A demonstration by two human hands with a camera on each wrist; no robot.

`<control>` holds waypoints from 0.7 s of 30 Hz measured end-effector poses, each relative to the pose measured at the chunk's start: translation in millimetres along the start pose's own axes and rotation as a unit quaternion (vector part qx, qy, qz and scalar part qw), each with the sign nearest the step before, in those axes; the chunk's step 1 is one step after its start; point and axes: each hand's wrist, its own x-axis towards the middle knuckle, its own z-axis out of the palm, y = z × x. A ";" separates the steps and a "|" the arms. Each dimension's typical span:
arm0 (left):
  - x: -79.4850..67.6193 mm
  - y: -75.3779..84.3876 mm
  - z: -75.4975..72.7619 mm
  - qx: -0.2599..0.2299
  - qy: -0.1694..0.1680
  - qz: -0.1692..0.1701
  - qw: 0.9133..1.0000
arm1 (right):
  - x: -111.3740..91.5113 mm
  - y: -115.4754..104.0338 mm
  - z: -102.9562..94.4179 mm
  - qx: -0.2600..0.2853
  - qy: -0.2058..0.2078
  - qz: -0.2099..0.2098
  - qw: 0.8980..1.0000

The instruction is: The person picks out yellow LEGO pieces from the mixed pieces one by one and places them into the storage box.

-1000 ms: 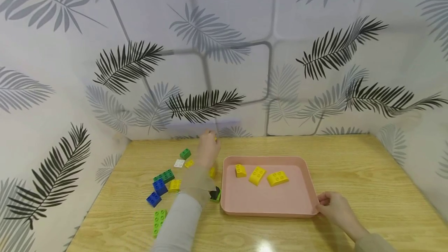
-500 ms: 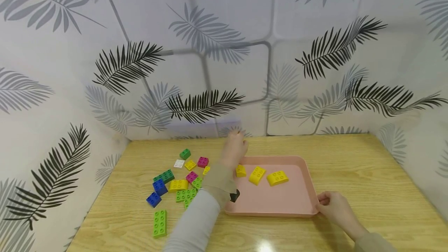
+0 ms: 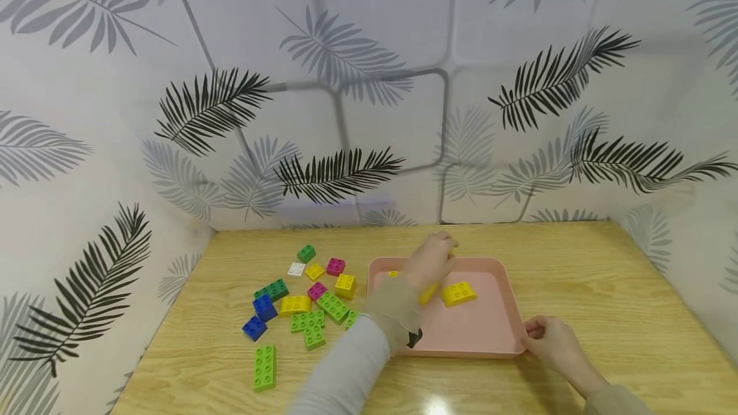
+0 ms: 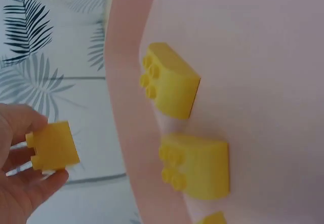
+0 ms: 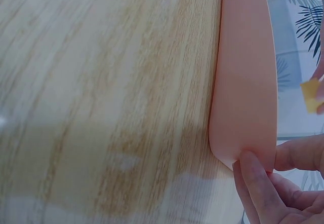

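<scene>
A: Left hand (image 3: 429, 264), finger state?
B: Thumb and fingers pinch a yellow block (image 4: 54, 146), raised higher than the pink tray's (image 3: 461, 333) rim.
A: Right hand (image 3: 555, 343)?
B: Thumb and fingers grip the pink tray at its near right corner.
A: Inside the pink tray?
B: Yellow curved blocks (image 4: 202, 169), toward its far wall.
A: Outside?
B: Left of it, on the wooden table (image 3: 582, 274): green blocks (image 3: 333, 307), blue blocks (image 3: 264, 307), magenta blocks (image 3: 336, 266), a white block (image 3: 296, 269), more yellow pieces (image 3: 345, 285).
</scene>
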 end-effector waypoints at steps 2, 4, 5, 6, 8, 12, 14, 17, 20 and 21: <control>2.1 4.7 5.1 0.006 -0.025 0.027 0.999 | -0.3 -0.1 -0.3 0.000 -0.002 0.000 1.000; 4.2 9.2 8.9 0.007 -0.046 0.045 0.998 | -0.5 -0.4 -0.4 0.001 -0.002 0.000 1.000; 5.5 11.3 10.5 0.007 -0.054 0.054 0.997 | -0.6 -0.6 -0.4 0.002 -0.003 -0.001 1.000; 6.6 13.0 12.3 0.008 -0.059 0.062 0.996 | -0.6 -0.9 -0.4 0.002 -0.002 -0.001 1.000; 8.9 16.3 15.7 0.006 -0.070 0.073 0.995 | -0.7 -1.4 -0.5 0.002 -0.001 -0.003 1.000; 11.2 22.0 22.8 0.002 -0.084 0.086 0.993 | -0.7 -1.7 -0.5 0.004 0.001 -0.003 1.000; 11.8 25.0 26.8 0.006 -0.089 0.091 0.992 | -1.1 -1.5 -0.4 0.007 0.000 -0.001 1.000; 13.1 30.0 32.2 0.013 -0.094 0.096 0.991 | -1.4 -1.4 -0.8 0.009 -0.003 0.001 1.000; 14.3 34.6 37.7 0.020 -0.101 0.102 0.989 | -1.2 -1.8 -1.4 0.009 -0.004 0.000 1.000; 14.3 36.1 39.3 0.020 -0.104 0.103 0.989 | -1.1 -1.9 -1.5 0.008 -0.004 0.000 1.000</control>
